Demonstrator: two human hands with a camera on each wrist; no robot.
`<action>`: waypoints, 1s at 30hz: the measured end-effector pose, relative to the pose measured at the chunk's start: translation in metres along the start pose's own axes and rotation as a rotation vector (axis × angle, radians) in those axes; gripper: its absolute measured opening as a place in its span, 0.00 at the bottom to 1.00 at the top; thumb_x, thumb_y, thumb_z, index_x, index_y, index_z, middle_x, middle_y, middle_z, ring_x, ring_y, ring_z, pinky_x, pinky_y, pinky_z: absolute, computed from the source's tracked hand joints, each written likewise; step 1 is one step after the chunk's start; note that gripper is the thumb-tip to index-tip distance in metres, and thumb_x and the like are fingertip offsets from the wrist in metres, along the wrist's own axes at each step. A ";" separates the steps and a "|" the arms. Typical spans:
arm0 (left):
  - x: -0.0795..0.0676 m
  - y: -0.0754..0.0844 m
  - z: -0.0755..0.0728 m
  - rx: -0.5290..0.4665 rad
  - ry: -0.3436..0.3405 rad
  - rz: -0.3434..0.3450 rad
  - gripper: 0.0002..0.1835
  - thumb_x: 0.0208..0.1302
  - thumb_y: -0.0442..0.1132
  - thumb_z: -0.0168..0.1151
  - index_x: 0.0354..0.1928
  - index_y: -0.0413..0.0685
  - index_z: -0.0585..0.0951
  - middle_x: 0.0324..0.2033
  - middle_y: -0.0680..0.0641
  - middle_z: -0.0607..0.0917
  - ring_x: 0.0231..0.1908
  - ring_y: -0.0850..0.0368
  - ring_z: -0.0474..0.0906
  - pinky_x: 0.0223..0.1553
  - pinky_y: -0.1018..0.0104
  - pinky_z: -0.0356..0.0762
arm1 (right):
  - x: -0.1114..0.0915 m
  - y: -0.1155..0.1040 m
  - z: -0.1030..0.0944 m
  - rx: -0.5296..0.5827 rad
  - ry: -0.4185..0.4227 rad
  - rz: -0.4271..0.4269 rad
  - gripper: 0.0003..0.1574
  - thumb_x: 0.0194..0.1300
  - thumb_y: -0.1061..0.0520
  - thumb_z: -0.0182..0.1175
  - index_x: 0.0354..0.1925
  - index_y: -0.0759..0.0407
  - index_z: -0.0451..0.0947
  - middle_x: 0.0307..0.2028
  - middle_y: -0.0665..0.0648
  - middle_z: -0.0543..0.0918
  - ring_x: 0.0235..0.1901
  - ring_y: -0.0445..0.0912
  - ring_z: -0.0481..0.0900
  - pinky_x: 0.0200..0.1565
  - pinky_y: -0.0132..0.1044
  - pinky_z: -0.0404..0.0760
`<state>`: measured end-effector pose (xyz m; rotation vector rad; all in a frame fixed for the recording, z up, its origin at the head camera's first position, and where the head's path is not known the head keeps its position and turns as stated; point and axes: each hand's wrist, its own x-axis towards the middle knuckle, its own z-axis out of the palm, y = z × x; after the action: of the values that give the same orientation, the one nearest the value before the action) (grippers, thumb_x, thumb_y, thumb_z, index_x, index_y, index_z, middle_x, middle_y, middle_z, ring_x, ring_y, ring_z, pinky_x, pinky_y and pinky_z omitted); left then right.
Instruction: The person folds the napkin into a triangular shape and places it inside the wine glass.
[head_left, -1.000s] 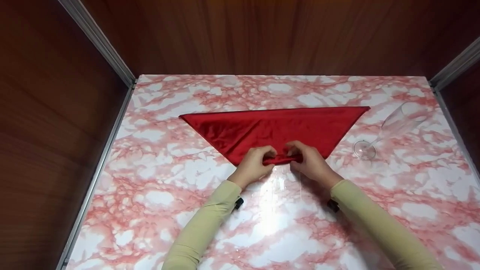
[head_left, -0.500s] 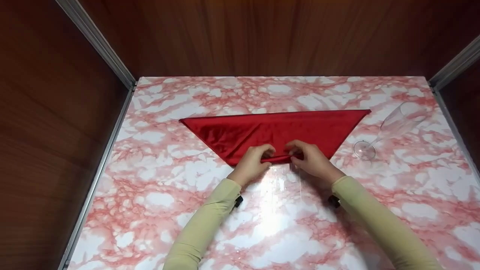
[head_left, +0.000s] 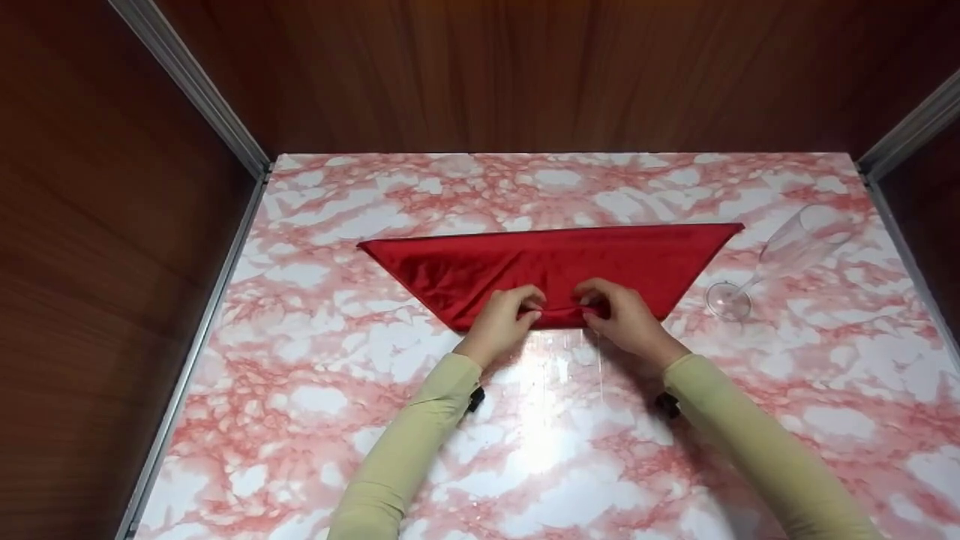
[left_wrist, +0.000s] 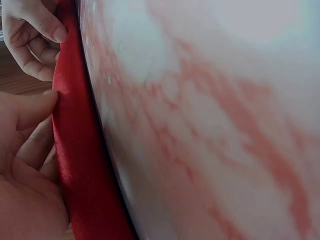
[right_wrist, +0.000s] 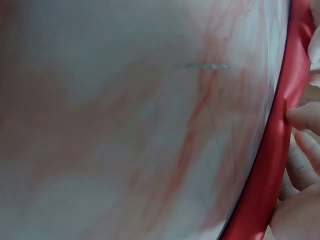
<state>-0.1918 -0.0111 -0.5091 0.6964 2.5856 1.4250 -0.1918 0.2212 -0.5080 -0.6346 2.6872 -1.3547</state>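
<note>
A red satin cloth point(head_left: 600, 255) with dark edging lies as a wide shape, long side at the back and short side nearest me. Along that near side runs a folded strip. My left hand point(head_left: 501, 319) pinches the strip left of its middle, thumb in front and fingers curled behind. To the right, a short gap away, my right hand point(head_left: 626, 319) pinches the same strip. Smooth red satin point(left_wrist: 80, 125) runs past both hands in the left wrist view. In the right wrist view a thumb presses a small dent into the strip point(right_wrist: 277, 150).
A clear stemmed glass point(head_left: 799, 244) lies on its side right of the cloth, its round foot towards me. The table point(head_left: 315, 420) has a red and white marbled top. Dark wood panels point(head_left: 480, 75) with metal rails stand at the back and sides.
The cloth has slid slightly towards me. Its near strip has turned from a bunched roll into a flatter, wider band. My hands have shifted slightly along it and still pinch it.
</note>
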 end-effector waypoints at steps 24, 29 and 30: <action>0.006 -0.001 0.005 0.158 0.106 -0.022 0.09 0.57 0.25 0.64 0.39 0.41 0.82 0.34 0.47 0.83 0.39 0.56 0.78 0.44 0.70 0.73 | -0.007 -0.002 0.000 -0.065 0.007 -0.124 0.26 0.55 0.69 0.67 0.52 0.60 0.76 0.42 0.53 0.83 0.48 0.47 0.76 0.52 0.47 0.71; 0.006 0.001 0.006 0.224 0.125 -0.030 0.09 0.56 0.27 0.65 0.40 0.42 0.82 0.37 0.48 0.82 0.44 0.53 0.75 0.50 0.65 0.70 | -0.007 -0.002 0.000 -0.005 -0.009 -0.080 0.28 0.55 0.71 0.65 0.55 0.60 0.74 0.43 0.54 0.83 0.48 0.44 0.78 0.52 0.44 0.73; 0.006 0.002 0.006 0.231 0.126 -0.032 0.10 0.56 0.27 0.65 0.40 0.42 0.82 0.37 0.48 0.82 0.45 0.53 0.75 0.51 0.64 0.69 | -0.007 -0.002 0.000 0.006 -0.012 -0.069 0.29 0.55 0.72 0.64 0.55 0.61 0.74 0.43 0.54 0.83 0.48 0.44 0.78 0.52 0.43 0.74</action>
<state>-0.1946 -0.0030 -0.5101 0.6057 2.8766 1.2098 -0.1852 0.2228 -0.5071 -0.7393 2.6745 -1.3702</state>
